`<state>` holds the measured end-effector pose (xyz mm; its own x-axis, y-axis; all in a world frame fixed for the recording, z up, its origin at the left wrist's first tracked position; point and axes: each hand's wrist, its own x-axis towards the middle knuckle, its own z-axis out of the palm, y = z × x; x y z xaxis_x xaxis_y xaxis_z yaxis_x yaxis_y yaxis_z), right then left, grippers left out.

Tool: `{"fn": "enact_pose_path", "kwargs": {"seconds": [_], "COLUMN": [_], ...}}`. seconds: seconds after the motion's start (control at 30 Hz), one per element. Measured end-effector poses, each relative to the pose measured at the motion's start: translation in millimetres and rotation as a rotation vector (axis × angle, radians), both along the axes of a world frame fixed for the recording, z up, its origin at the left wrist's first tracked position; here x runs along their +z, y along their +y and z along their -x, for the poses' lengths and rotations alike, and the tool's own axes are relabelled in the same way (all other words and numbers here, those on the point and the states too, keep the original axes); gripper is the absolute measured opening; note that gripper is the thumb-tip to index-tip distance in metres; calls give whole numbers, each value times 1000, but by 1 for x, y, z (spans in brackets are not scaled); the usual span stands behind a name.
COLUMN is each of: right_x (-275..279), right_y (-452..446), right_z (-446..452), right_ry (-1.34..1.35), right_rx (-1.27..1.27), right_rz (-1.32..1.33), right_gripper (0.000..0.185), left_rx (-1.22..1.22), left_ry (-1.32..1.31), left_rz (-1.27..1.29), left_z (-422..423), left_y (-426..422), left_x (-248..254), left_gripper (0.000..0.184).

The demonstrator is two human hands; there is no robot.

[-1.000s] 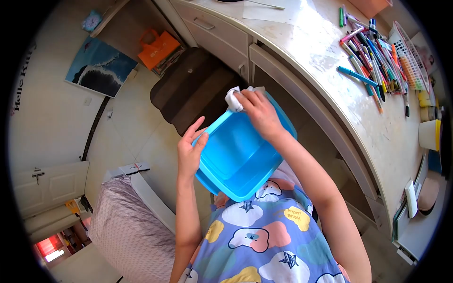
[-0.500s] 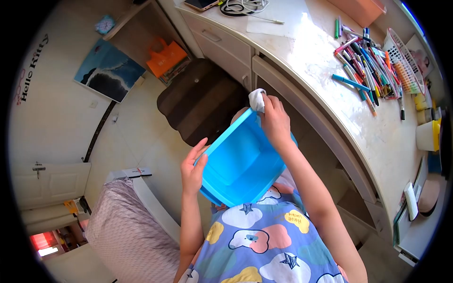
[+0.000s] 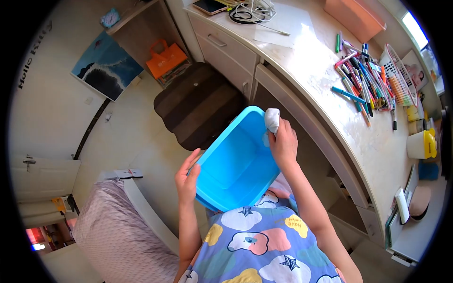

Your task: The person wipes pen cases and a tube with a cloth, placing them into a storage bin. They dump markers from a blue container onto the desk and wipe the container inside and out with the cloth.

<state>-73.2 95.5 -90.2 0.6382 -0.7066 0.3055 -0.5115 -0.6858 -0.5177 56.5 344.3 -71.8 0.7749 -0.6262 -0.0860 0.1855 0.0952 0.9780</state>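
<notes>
A blue plastic storage bin (image 3: pixel 233 162) is tilted in front of my body, its open side toward me and its inside bare. My left hand (image 3: pixel 187 178) grips the left rim, thumb on the near side and fingers around the outer edge. At the far right corner, my right hand (image 3: pixel 284 145) pinches a white cloth (image 3: pixel 272 120) over the rim. Part of the cloth also shows inside the wall under the fingers. The bin's lower edge rests near my patterned clothing (image 3: pixel 264 240).
A dark brown stool (image 3: pixel 200 104) stands beyond the bin. Along the right runs a curved desk (image 3: pixel 325 111) with a pile of pens (image 3: pixel 363 78), a white basket (image 3: pixel 398 78) and a cable (image 3: pixel 255 12). An orange bag (image 3: pixel 166 59) and a bed (image 3: pixel 125 231) are at left.
My right hand and the cloth have moved right and toward me along the bin's rim, uncovering the far corner. My left hand stays on the left rim. The view has shifted slightly.
</notes>
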Motion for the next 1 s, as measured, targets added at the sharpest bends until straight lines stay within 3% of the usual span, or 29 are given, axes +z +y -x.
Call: {"fn": "enact_pose_path", "kwargs": {"seconds": [0.13, 0.33, 0.4, 0.47, 0.57, 0.6, 0.77, 0.87, 1.0], "right_x": [13, 83, 92, 96, 100, 101, 99, 97, 87], "right_y": [-6, -49, -51, -46, -29, -21, -12, -22, -48], "right_z": [0, -73, -98, -117, -127, -129, -125, -119, -106], "right_ry": [-24, -12, 9, 4, -57, -93, -190, -170, -206], "right_rx": [94, 498, 670, 806, 933, 962, 963, 897, 717], "right_rz": [-128, 201, 327, 394, 412, 414, 433, 445, 393], "right_gripper": [55, 51, 49, 47, 48, 50, 47, 47, 49], "left_rx": [44, -20, -113, -50, 130, 167, 183, 200, 235], "left_ry": [1, 75, 163, -304, -659, -549, -450, -367, -379], "left_rz": [52, 174, 71, -145, -210, -101, -50, -224, -201], "left_z": [-5, -10, -10, -18, -44, -48, -72, -68, -65], "left_y": [6, 0, -6, -18, -53, -66, -83, -87, -89], "left_x": [-6, 0, -3, -24, 11, 21, 28, 36, 28], "left_gripper": [49, 62, 74, 81, 82, 81, 53, 43, 37]}}
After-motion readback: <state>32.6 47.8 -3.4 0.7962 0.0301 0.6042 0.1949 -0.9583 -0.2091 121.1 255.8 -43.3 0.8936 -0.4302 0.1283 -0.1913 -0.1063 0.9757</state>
